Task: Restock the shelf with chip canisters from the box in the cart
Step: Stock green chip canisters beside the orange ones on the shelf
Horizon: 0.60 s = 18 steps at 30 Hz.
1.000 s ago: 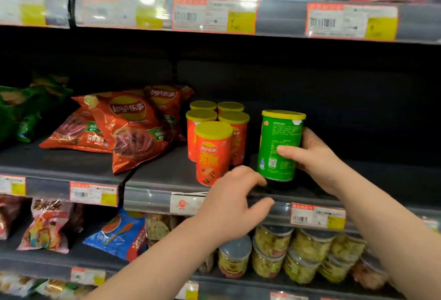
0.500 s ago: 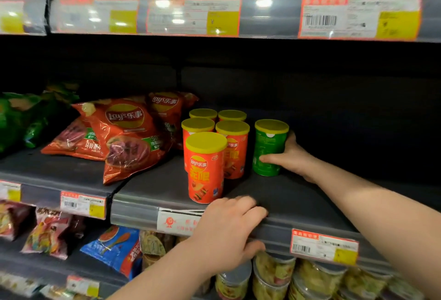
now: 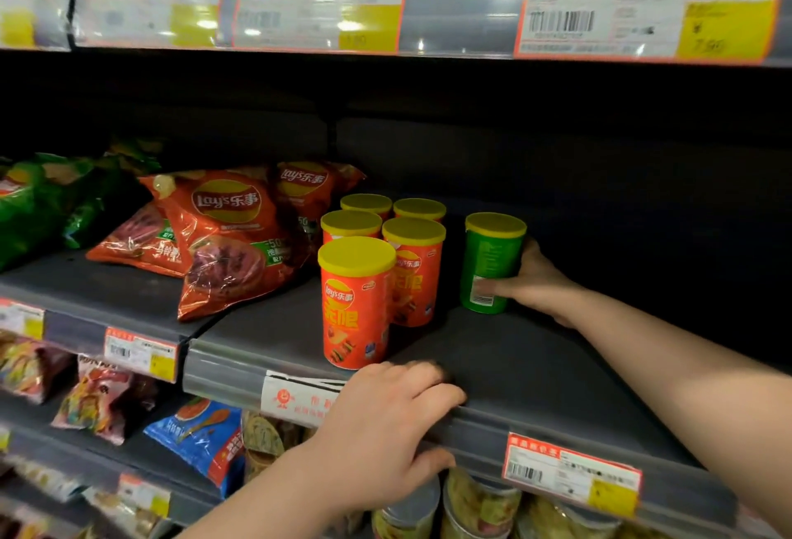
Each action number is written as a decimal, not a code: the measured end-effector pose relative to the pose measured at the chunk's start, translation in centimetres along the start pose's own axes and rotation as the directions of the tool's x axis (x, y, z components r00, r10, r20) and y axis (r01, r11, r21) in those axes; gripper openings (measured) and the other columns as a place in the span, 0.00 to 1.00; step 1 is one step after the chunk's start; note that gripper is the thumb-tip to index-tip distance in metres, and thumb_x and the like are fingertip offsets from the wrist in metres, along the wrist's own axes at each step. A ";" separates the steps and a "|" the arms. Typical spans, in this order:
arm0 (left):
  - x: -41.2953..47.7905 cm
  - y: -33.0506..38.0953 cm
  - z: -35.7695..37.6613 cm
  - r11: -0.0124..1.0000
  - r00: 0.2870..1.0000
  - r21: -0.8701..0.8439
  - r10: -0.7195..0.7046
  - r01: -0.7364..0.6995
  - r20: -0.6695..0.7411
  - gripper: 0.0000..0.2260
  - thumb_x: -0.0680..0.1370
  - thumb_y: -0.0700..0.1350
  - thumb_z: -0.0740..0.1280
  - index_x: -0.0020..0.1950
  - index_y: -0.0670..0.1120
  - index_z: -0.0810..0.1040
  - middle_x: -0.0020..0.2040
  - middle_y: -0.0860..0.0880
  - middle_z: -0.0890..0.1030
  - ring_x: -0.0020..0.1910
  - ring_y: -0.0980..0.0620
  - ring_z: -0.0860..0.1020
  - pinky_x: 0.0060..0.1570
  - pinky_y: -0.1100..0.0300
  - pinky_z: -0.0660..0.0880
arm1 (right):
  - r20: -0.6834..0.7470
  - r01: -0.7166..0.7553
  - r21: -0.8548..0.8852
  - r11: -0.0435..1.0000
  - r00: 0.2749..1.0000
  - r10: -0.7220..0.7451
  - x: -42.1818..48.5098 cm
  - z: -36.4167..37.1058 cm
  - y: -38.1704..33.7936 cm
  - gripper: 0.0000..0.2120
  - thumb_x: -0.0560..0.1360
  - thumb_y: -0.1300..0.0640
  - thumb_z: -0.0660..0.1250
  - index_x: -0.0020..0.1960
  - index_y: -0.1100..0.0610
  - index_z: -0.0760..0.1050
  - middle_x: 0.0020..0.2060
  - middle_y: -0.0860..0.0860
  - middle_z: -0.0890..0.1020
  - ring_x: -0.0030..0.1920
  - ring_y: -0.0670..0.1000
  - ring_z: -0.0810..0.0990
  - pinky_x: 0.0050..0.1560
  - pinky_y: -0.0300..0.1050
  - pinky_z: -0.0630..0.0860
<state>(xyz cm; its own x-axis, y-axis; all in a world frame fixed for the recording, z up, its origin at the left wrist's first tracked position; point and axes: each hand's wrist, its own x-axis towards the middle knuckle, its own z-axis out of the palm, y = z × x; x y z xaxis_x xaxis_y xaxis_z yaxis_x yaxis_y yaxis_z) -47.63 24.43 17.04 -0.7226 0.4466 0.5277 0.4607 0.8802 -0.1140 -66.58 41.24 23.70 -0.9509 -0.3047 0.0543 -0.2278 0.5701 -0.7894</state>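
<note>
My right fingers [image 3: 499, 292] are wrapped round the green canister [image 3: 488, 251], with the right hand [image 3: 538, 281] behind it and to its right. The canister stands upright, deep on the shelf [image 3: 535, 367]. My left hand [image 3: 385, 422] grips the shelf's front lip, well short of it. The orange canisters [image 3: 355, 302] stand just left across a narrow gap, with red chip bags [image 3: 223, 234] beyond. I'd let go and draw back rightward, away from them.
</note>
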 end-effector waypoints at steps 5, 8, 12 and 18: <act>-0.1 0.3 0.0 1.000 1.000 -0.001 -0.029 0.029 0.007 0.23 0.66 0.64 0.62 0.57 0.56 0.73 0.51 0.56 0.78 0.44 0.57 0.77 0.38 0.64 0.74 | 0.089 0.011 0.012 1.000 0.996 -0.012 0.6 -0.3 0.6 0.44 0.70 0.63 0.73 0.76 0.57 0.49 0.66 0.56 0.71 0.63 0.53 0.71 0.57 0.42 0.68; -0.2 0.5 -0.1 0.999 0.999 0.000 -0.054 0.054 -0.003 0.23 0.66 0.64 0.63 0.57 0.56 0.73 0.51 0.57 0.78 0.44 0.58 0.77 0.39 0.64 0.73 | 0.053 0.027 0.001 1.000 0.998 -0.027 0.9 -0.4 0.8 0.45 0.67 0.58 0.76 0.75 0.57 0.52 0.67 0.55 0.71 0.66 0.54 0.71 0.59 0.44 0.69; -0.2 0.9 -0.1 0.997 0.996 -0.007 -0.083 0.083 -0.015 0.23 0.65 0.63 0.64 0.56 0.56 0.74 0.50 0.56 0.78 0.44 0.58 0.75 0.41 0.63 0.70 | 0.108 0.058 0.022 0.998 0.992 -0.060 1.3 -0.3 0.7 0.45 0.69 0.59 0.74 0.76 0.56 0.49 0.67 0.55 0.70 0.66 0.53 0.70 0.59 0.43 0.67; -0.2 1.5 -0.5 0.991 0.991 0.004 -0.133 0.133 -0.002 0.22 0.64 0.63 0.63 0.55 0.57 0.75 0.50 0.58 0.78 0.42 0.60 0.73 0.40 0.64 0.70 | 0.042 0.079 0.025 0.997 0.996 -0.081 2.2 0.1 1.0 0.44 0.66 0.57 0.77 0.74 0.57 0.54 0.67 0.54 0.71 0.66 0.54 0.70 0.61 0.44 0.67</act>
<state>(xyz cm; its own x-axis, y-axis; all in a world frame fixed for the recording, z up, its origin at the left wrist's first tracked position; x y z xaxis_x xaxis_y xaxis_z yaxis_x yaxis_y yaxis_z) -46.54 25.54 17.20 -0.7762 0.3253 0.5400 0.3584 0.9324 -0.0466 -68.87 41.04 22.93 -0.9198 -0.3814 0.0919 -0.2973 0.5246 -0.7978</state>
